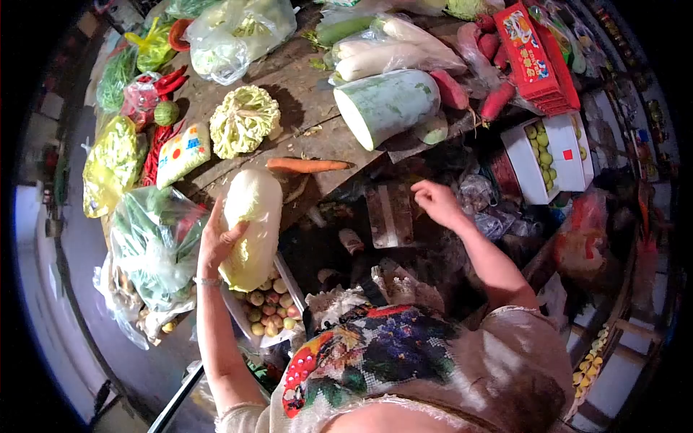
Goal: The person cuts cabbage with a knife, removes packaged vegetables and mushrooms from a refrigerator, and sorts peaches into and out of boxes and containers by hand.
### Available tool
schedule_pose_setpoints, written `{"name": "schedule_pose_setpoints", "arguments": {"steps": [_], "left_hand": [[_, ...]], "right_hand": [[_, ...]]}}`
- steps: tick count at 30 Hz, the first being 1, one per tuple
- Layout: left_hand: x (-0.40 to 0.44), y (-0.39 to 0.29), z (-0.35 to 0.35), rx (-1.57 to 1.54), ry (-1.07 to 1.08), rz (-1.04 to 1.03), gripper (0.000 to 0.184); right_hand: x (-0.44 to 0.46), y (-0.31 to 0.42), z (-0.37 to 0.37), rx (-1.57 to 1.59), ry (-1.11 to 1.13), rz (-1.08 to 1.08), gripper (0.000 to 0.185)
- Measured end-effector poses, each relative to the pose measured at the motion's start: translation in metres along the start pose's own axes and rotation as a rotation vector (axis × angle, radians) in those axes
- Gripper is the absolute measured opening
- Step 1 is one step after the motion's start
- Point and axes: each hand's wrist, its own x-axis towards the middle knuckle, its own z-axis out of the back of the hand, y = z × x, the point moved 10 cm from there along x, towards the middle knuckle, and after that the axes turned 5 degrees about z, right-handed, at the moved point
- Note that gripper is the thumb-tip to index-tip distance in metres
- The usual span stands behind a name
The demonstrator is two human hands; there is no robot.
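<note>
My left hand [219,238] grips a pale napa cabbage [253,216] from its left side, thumb across the leaves. The cabbage is held lengthwise at the near edge of the wooden table, above a box of small round fruit [271,309]. My right hand [437,203] hangs in the air past the table's edge, fingers curled in, with nothing visible in them. Between the hands and farther off, a carrot [307,166] lies on the wood. Beyond it are a cauliflower [244,121] and a cut winter melon [388,107].
Bagged green vegetables [155,242] stand at the left edge, near a printed white packet [183,154]. White radishes [401,58] lie at the back. To the right are a red box [530,58] and a white carton of green fruit [538,162]. Plastic bags lie below.
</note>
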Motion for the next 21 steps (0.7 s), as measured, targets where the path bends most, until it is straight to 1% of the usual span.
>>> {"name": "schedule_pose_setpoints", "arguments": {"steps": [1, 2, 3, 5, 6, 7, 8, 9, 10, 11, 12, 13, 14, 15, 17, 18, 19, 21], "left_hand": [[0.002, -0.001, -0.005, -0.042, 0.057, -0.032, 0.099], [0.007, -0.003, -0.009, -0.078, 0.115, -0.069, 0.1], [-0.02, 0.02, -0.008, -0.079, 0.158, -0.013, 0.096], [-0.024, 0.018, 0.004, -0.134, 0.052, 0.047, 0.089], [-0.017, 0.011, 0.003, -0.249, 0.058, -0.02, 0.081], [-0.019, 0.0, 0.002, -0.278, 0.038, -0.07, 0.075], [-0.022, -0.004, 0.006, -0.21, -0.054, -0.069, 0.073], [-0.026, -0.011, 0.011, -0.137, -0.14, -0.07, 0.071], [-0.036, -0.036, 0.006, 0.041, -0.208, -0.154, 0.07], [-0.034, -0.035, 0.008, 0.264, -0.281, -0.206, 0.072], [-0.036, -0.046, 0.0, 0.399, -0.315, -0.187, 0.079], [-0.041, -0.059, -0.012, 0.534, -0.351, -0.157, 0.086], [-0.044, -0.059, -0.021, 0.844, -0.427, -0.046, 0.102], [-0.046, -0.066, -0.031, 0.987, -0.506, 0.003, 0.114], [-0.043, -0.079, -0.042, 1.172, -0.575, 0.129, 0.113], [-0.04, -0.081, -0.042, 1.173, -0.581, 0.125, 0.113], [-0.039, -0.078, -0.038, 1.13, -0.604, 0.114, 0.113], [-0.039, -0.071, -0.033, 1.089, -0.63, 0.108, 0.113]], "right_hand": [[0.008, 0.002, 0.014, 0.006, -0.058, 0.027, 0.028], [0.018, 0.006, 0.021, -0.007, -0.057, 0.076, 0.028], [-0.007, 0.014, 0.023, 0.027, -0.007, 0.007, 0.029], [0.016, 0.018, 0.032, 0.047, -0.023, 0.067, 0.03], [0.03, 0.014, 0.038, 0.043, -0.039, 0.079, 0.03], [0.041, 0.011, 0.044, 0.051, -0.061, 0.12, 0.03], [0.048, 0.008, 0.049, 0.067, -0.082, 0.156, 0.03], [0.051, 0.007, 0.058, 0.074, -0.09, 0.148, 0.03], [0.052, 0.013, 0.085, 0.058, -0.215, 0.184, 0.029], [0.053, 0.017, 0.111, 0.036, -0.343, 0.225, 0.028], [0.056, 0.003, 0.135, 0.079, -0.497, 0.253, 0.026], [0.059, -0.012, 0.161, 0.068, -0.588, 0.225, 0.027], [0.059, -0.024, 0.19, -0.018, -0.717, 0.201, 0.031], [0.055, -0.035, 0.216, -0.101, -0.842, 0.172, 0.036], [0.054, -0.055, 0.256, -0.299, -0.937, 0.004, 0.055], [0.061, -0.089, 0.265, -0.281, -0.987, -0.095, 0.075], [0.066, -0.1, 0.271, -0.196, -0.983, -0.135, 0.087], [0.072, -0.109, 0.274, -0.118, -1.024, -0.187, 0.087]]}}
